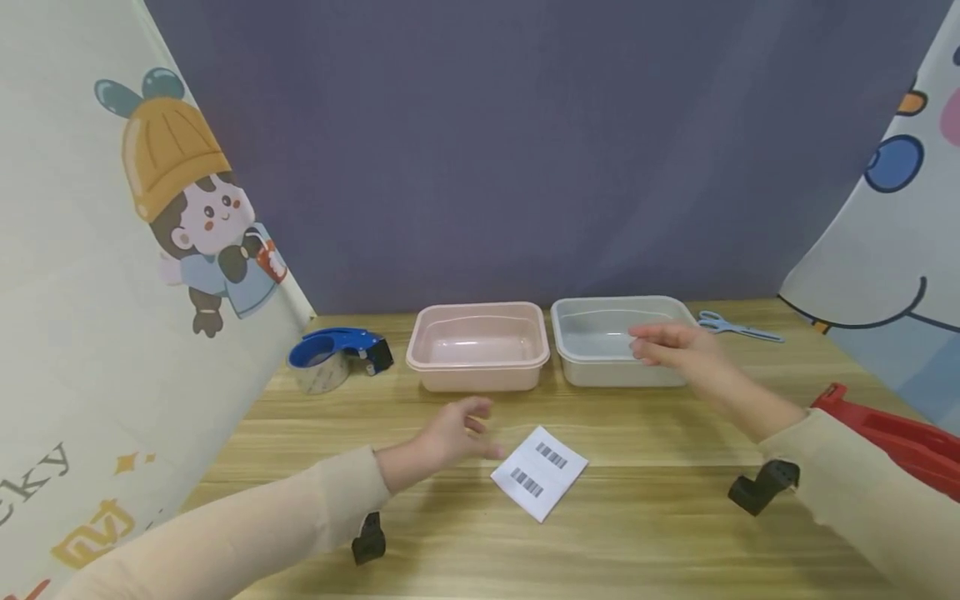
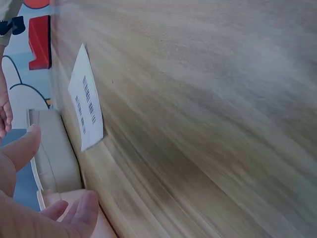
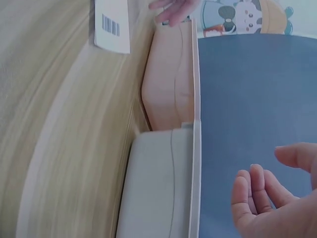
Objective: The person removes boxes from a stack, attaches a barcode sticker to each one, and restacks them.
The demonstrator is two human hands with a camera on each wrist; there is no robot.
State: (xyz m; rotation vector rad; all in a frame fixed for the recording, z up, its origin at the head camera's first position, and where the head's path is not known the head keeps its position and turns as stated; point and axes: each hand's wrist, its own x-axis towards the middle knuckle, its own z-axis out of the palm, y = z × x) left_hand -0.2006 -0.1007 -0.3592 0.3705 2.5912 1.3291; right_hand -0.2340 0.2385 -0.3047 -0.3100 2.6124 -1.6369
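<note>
My left hand (image 1: 453, 435) hovers over the table just left of a white paper (image 1: 540, 473) printed with two barcodes. Its fingers are loosely bent, thumb apart, and nothing is in them. In the left wrist view the same paper (image 2: 86, 101) lies beyond the thumb. My right hand (image 1: 675, 348) is over the right part of a light grey plastic bin (image 1: 622, 372). The right wrist view has its fingers (image 3: 267, 191) relaxed and holding nothing, above the rim of that bin (image 3: 158, 183). A pink plastic bin (image 1: 480, 379) stands left of the grey one.
A blue tape dispenser (image 1: 348, 340) with a roll of clear tape (image 1: 324, 375) sits at the back left. Light blue scissors (image 1: 738, 329) lie right of the grey bin. A red object (image 1: 892, 429) is at the right edge, partly hidden by my sleeve. A dark curtain (image 1: 480, 150) hangs behind.
</note>
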